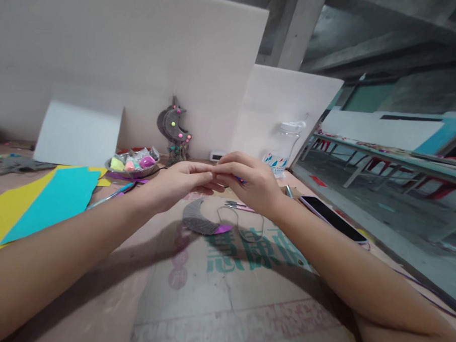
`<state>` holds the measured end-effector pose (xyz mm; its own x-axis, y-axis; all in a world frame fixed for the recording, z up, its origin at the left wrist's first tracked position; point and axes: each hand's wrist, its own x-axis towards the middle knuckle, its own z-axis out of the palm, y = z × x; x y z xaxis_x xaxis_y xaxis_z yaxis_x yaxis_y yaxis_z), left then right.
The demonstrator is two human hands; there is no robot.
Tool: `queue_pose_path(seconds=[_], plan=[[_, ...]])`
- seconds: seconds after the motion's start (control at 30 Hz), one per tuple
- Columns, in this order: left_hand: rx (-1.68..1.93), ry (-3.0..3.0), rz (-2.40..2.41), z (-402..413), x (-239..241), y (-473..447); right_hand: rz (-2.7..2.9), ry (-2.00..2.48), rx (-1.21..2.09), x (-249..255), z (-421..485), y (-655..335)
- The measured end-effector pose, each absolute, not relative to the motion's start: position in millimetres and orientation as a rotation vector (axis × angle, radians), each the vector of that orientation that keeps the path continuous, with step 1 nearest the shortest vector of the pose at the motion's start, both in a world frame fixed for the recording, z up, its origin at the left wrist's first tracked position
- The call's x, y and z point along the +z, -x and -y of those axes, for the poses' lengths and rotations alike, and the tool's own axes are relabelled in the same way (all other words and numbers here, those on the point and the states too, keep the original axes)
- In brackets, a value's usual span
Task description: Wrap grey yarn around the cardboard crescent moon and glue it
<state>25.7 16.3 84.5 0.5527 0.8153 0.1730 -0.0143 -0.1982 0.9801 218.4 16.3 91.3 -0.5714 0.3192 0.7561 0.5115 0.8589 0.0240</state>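
My left hand and my right hand meet fingertip to fingertip above the table. Both are closed in a pinch. A small blue thing shows at the right hand's fingers; what the left fingers hold is too small to make out. Below the hands lies a grey yarn-wrapped crescent with a purple tip. A thin grey string loops beside it on the cardboard sheet. Small scissors lie just under my right hand.
Teal and yellow paper sheets lie at the left. A bowl of coloured beads and a finished moon ornament stand at the back. A phone, a water bottle and white boards are near the right edge.
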Motion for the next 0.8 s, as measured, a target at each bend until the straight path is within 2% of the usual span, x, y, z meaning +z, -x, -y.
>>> queue_pose_path(seconds=[0.13, 0.27, 0.43, 0.5, 0.57, 0.63, 0.8], plan=[[0.795, -1.652, -0.675, -10.5, 88.6, -27.1, 2.313, 0.640, -0.438, 95.8, -21.1, -224.6], [0.786, -1.754, -0.769, -9.4, 96.4, -25.1, 2.409, 0.833, -0.578, 123.1, 5.2, -235.7], [0.766, -1.754, -0.906, -17.2, 97.1, -18.7, 2.210, 0.940, -0.502, 163.6, 44.7, -282.3], [0.737, -1.792, -0.919, -20.2, 96.2, -15.2, 2.095, 1.148, -0.491, 171.0, 35.5, -326.0], [0.682, -1.867, -0.945, -22.1, 96.8, -11.7, 1.869, 1.315, -0.730, 172.8, 15.9, -376.7], [0.563, -1.976, -0.969, -22.8, 99.2, -9.3, 1.771, 1.288, -0.883, 172.5, -2.0, -417.9], [0.313, -2.364, -1.141, -23.8, 98.1, -11.5, 1.693, 1.329, -0.695, 174.9, -4.5, -414.5]])
